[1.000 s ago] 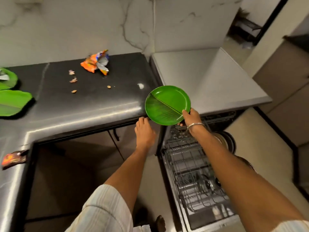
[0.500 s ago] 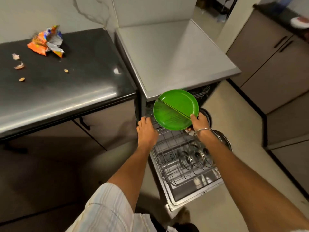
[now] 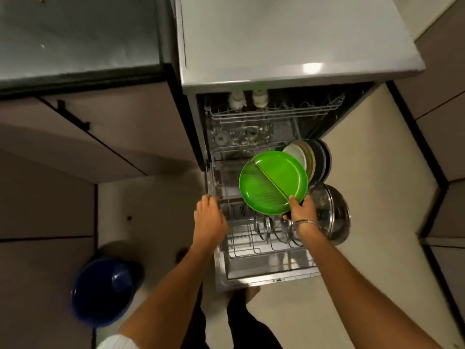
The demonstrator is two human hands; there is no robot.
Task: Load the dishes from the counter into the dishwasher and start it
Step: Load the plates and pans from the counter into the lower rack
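My right hand (image 3: 300, 210) pinches the near rim of a round green plate (image 3: 273, 181) with a leaf pattern, holding it tilted above the pulled-out lower rack (image 3: 241, 244) of the open dishwasher (image 3: 289, 79). Behind the plate several plates (image 3: 314, 159) stand upright in the rack. A steel pot (image 3: 332, 212) sits at the rack's right side and steel lids (image 3: 269, 226) stand near its front. My left hand (image 3: 210, 220) rests with fingers bent over the rack's left edge.
The upper rack (image 3: 274, 112) holds two white bottles. A dark counter (image 3: 80, 39) lies at the upper left with cabinet doors (image 3: 95, 132) below it. A blue bowl (image 3: 103, 290) stands on the floor at the lower left. The dishwasher door (image 3: 266, 278) lies open toward me.
The view has tipped down over the dishwasher. My right hand has carried the green plate from counter height down over the lower rack. My left hand now lies on the rack's left edge.
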